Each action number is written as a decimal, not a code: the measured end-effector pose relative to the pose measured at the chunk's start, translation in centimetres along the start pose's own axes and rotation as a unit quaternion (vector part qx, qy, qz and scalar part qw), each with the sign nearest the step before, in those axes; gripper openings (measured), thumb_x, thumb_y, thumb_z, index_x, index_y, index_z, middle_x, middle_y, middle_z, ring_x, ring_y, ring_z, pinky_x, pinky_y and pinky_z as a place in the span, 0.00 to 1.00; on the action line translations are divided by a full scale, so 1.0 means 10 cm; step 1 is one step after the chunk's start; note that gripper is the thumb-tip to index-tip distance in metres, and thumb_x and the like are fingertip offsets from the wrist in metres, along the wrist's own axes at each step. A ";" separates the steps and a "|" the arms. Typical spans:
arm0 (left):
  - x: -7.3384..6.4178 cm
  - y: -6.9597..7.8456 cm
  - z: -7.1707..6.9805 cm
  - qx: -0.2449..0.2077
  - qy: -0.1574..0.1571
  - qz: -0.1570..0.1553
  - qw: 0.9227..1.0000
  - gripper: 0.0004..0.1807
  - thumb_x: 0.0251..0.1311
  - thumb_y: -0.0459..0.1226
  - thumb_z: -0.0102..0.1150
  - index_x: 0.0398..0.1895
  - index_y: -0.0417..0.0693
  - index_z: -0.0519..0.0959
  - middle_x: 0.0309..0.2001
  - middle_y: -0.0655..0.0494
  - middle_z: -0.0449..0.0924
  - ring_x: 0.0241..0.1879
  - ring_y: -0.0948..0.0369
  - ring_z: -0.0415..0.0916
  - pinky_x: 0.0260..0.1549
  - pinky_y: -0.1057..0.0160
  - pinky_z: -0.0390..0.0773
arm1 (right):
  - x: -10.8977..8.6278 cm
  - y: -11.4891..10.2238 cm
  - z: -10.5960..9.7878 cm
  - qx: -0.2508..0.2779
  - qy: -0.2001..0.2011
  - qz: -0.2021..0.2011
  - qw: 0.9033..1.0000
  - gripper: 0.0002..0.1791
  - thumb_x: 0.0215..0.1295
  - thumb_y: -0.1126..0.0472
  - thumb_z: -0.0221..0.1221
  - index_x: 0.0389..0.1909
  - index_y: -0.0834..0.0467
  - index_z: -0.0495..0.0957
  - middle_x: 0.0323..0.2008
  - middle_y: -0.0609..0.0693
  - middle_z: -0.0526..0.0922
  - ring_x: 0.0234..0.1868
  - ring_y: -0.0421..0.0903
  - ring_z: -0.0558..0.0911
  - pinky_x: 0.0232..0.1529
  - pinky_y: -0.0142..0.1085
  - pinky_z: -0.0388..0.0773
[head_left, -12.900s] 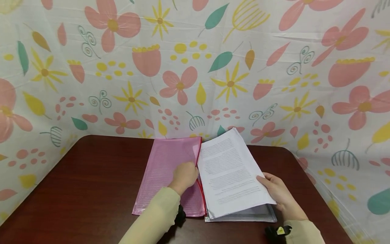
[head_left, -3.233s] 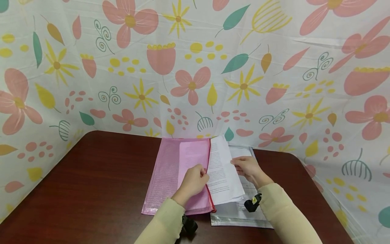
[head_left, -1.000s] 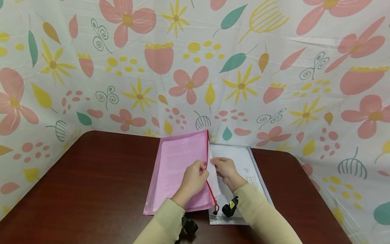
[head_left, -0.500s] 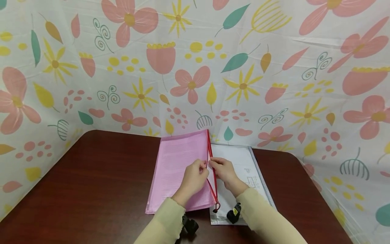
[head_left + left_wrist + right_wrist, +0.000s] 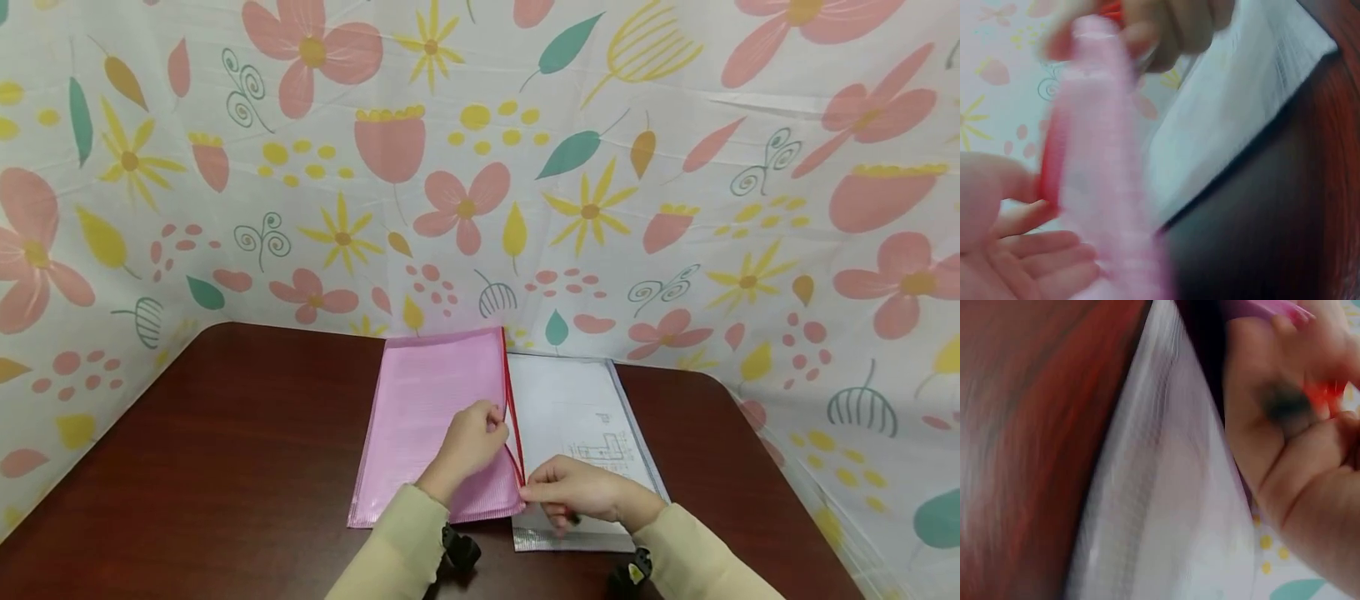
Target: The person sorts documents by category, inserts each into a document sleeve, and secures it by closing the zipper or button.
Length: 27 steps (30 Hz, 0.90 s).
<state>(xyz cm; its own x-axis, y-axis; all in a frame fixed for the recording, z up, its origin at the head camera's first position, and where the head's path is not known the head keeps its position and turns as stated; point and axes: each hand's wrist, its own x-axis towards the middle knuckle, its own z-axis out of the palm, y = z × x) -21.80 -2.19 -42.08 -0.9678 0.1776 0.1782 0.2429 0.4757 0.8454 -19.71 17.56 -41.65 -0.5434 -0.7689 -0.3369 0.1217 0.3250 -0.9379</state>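
Observation:
A pink mesh zipper folder (image 5: 408, 417) lies on the table with printed sheets showing faintly through it. Its red zipper edge (image 5: 513, 400) is parted along the right side, baring a sliver of white paper. My left hand (image 5: 467, 443) pinches the upper layer at that edge, near the middle. At the folder's lower right corner, my right hand (image 5: 588, 493) pinches the zipper end between thumb and forefinger. A small dark piece (image 5: 1285, 405), blurred, hangs against the right palm in the right wrist view; it looks like the zipper pull's tip.
A clear folder (image 5: 570, 392) with a white sheet bearing a line drawing lies to the right, partly beneath the pink one. The dark brown table (image 5: 225, 450) extends to both sides. A flower-printed cloth (image 5: 480, 167) hangs behind it.
The loose sheets have gone from the right into the pink folder. My right hand has let go of the zipper edge's middle and moved down to the lower corner. The left hand keeps its pinch.

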 end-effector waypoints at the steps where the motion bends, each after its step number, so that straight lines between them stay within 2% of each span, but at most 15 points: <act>1: 0.00 -0.01 0.00 0.018 -0.030 -0.010 0.999 0.08 0.55 0.36 0.57 0.36 0.40 0.77 0.39 0.47 0.82 0.36 0.58 0.76 0.35 0.61 0.76 | -0.02 0.01 -0.01 -0.015 0.000 0.012 1.000 0.22 0.69 0.56 0.52 0.28 0.75 0.73 0.09 0.39 0.64 0.12 0.33 0.67 0.17 0.29 0.70; 3: -0.01 -0.03 0.00 0.059 -0.101 -0.025 0.993 0.15 0.53 0.40 0.62 0.40 0.40 0.76 0.37 0.49 0.80 0.35 0.58 0.75 0.35 0.59 0.77 | -0.04 0.02 -0.03 -0.040 -0.004 0.032 0.999 0.23 0.68 0.57 0.54 0.32 0.79 0.73 0.08 0.39 0.60 0.10 0.32 0.59 0.12 0.27 0.60; 4: -0.02 -0.04 0.00 0.087 -0.133 -0.026 0.987 0.20 0.50 0.43 0.65 0.43 0.41 0.76 0.40 0.49 0.80 0.39 0.56 0.76 0.41 0.55 0.77 | -0.05 0.01 -0.03 -0.049 -0.005 0.041 0.998 0.23 0.67 0.58 0.55 0.32 0.80 0.72 0.08 0.38 0.59 0.09 0.32 0.56 0.11 0.26 0.56; 6: -0.06 -0.03 -0.01 0.138 -0.190 -0.027 0.972 0.34 0.43 0.49 0.71 0.53 0.40 0.74 0.52 0.45 0.77 0.52 0.51 0.74 0.54 0.48 0.72 | -0.07 0.01 -0.03 -0.061 -0.011 0.053 0.997 0.22 0.64 0.59 0.58 0.31 0.80 0.72 0.08 0.37 0.58 0.09 0.31 0.53 0.10 0.26 0.50; 9: -0.11 -0.01 -0.01 0.202 -0.241 -0.024 0.949 0.52 0.31 0.54 0.77 0.63 0.43 0.68 0.67 0.42 0.63 0.68 0.45 0.59 0.65 0.41 0.58 | -0.07 0.01 -0.02 -0.091 -0.007 0.057 0.994 0.21 0.61 0.60 0.60 0.28 0.79 0.73 0.09 0.36 0.59 0.09 0.30 0.54 0.09 0.25 0.50; 10: -0.12 0.00 -0.01 0.217 -0.249 -0.024 0.944 0.57 0.28 0.55 0.77 0.67 0.45 0.64 0.71 0.42 0.57 0.71 0.45 0.52 0.67 0.40 0.51 | -0.07 0.01 -0.02 -0.101 -0.002 0.055 0.993 0.21 0.60 0.60 0.61 0.28 0.78 0.73 0.09 0.36 0.60 0.09 0.30 0.54 0.09 0.25 0.50; 11: -0.13 0.00 -0.01 0.225 -0.256 -0.027 0.940 0.61 0.27 0.56 0.78 0.70 0.46 0.61 0.73 0.41 0.51 0.73 0.44 0.47 0.68 0.40 0.49 | -0.06 0.01 -0.02 -0.108 0.004 0.053 0.993 0.20 0.60 0.60 0.61 0.27 0.78 0.74 0.09 0.36 0.60 0.09 0.30 0.54 0.09 0.25 0.50; 15: -0.15 0.02 -0.01 0.249 -0.262 -0.028 0.932 0.63 0.24 0.55 0.79 0.70 0.48 0.59 0.74 0.43 0.49 0.73 0.45 0.45 0.69 0.42 0.48 | -0.04 0.03 0.00 -0.118 0.039 0.049 0.991 0.16 0.59 0.63 0.61 0.26 0.76 0.76 0.10 0.39 0.67 0.09 0.30 0.58 0.10 0.24 0.54; 19: -0.15 0.02 0.00 0.258 -0.264 -0.029 0.929 0.63 0.24 0.55 0.79 0.70 0.48 0.59 0.74 0.44 0.48 0.74 0.46 0.45 0.69 0.43 0.48 | -0.03 0.07 0.06 -0.098 0.080 0.055 0.990 0.13 0.57 0.64 0.61 0.26 0.73 0.78 0.15 0.46 0.79 0.12 0.32 0.73 0.11 0.25 0.68; 21: -0.15 0.02 0.00 0.259 -0.264 -0.030 0.929 0.63 0.24 0.55 0.79 0.70 0.48 0.59 0.74 0.44 0.48 0.74 0.46 0.44 0.70 0.44 0.48 | -0.03 0.08 0.09 -0.077 0.104 0.059 0.990 0.13 0.57 0.63 0.62 0.26 0.73 0.79 0.17 0.51 0.81 0.15 0.36 0.78 0.14 0.28 0.74; 27: -0.15 0.02 0.00 0.260 -0.262 -0.031 0.929 0.62 0.24 0.54 0.80 0.70 0.47 0.60 0.74 0.44 0.48 0.74 0.47 0.44 0.70 0.44 0.48 | -0.02 0.12 0.16 -0.031 0.153 0.052 0.986 0.14 0.57 0.62 0.64 0.27 0.72 0.78 0.20 0.56 0.84 0.18 0.40 0.82 0.20 0.34 0.80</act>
<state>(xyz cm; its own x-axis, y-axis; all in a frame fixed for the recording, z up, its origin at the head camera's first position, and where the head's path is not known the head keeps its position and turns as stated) -20.25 -2.36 -42.16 -0.8498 0.4654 -0.2477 0.3179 0.8271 0.4635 -18.15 17.21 -42.80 -0.7573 -0.5303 -0.3811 0.1443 0.4334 -0.8896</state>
